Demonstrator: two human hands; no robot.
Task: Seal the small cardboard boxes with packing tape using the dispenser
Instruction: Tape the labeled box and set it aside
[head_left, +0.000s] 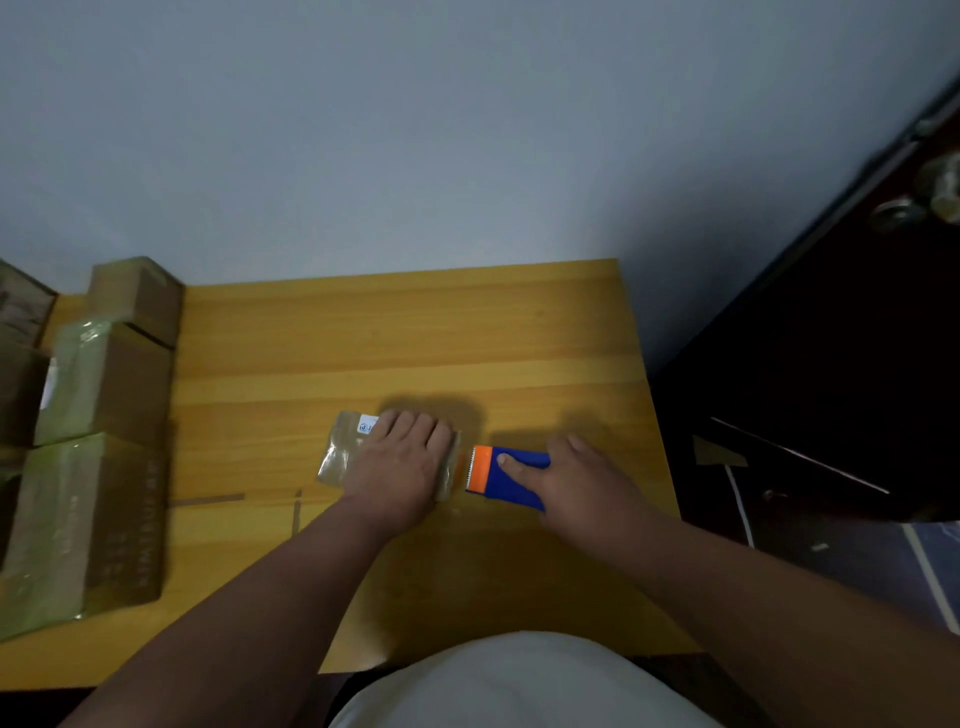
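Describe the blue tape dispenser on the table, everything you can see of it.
The tape dispenser is blue plastic, by its look, with an orange front piece and a pale toothed cutting edge facing the small box to its left. It lies low on the wooden table, just right of the box, a narrow gap between them. The right hand holds it from the right, one digit lying along its blue top. No tape roll is visible.

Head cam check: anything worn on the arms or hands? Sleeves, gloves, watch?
Nothing visible. The left hand and right hand are bare, no gloves or rings that show. Both forearms are uncovered to the frame edge, no sleeves, watch or bands. A white garment covers the torso.
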